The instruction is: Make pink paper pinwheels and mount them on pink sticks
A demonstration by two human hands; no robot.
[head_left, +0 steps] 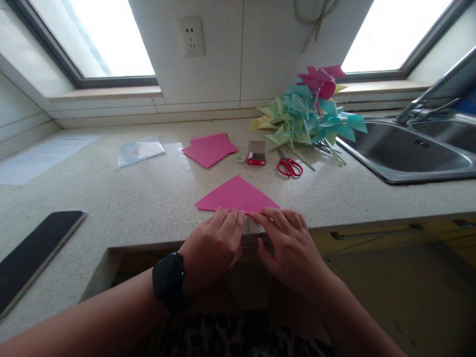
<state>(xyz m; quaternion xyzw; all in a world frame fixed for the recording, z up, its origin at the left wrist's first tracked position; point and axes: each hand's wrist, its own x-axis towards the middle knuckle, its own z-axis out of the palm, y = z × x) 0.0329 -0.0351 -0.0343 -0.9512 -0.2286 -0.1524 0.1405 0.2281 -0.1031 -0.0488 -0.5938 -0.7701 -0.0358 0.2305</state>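
A pink sheet of paper (237, 192), folded into a triangle, lies near the counter's front edge with its point facing away from me. My left hand (213, 240), with a dark watch on the wrist, rests its fingertips on the middle of the long near fold. Just right of it, my right hand (292, 243) lays its fingers along the right part of the same fold. The fingers of both hands are extended and press down, not wrapped round the paper. Both thumbs hang below the counter edge. Beyond the triangle lie more pink sheets (210, 149).
Behind the triangle are a tape roll (240, 159), a small red box (256, 153) and red-handled scissors (289, 167). Paper pinwheels (308, 111) pile up at the back right beside a steel sink (427, 151). A plastic packet (141, 151) and a black tablet-like slab (37, 255) lie left.
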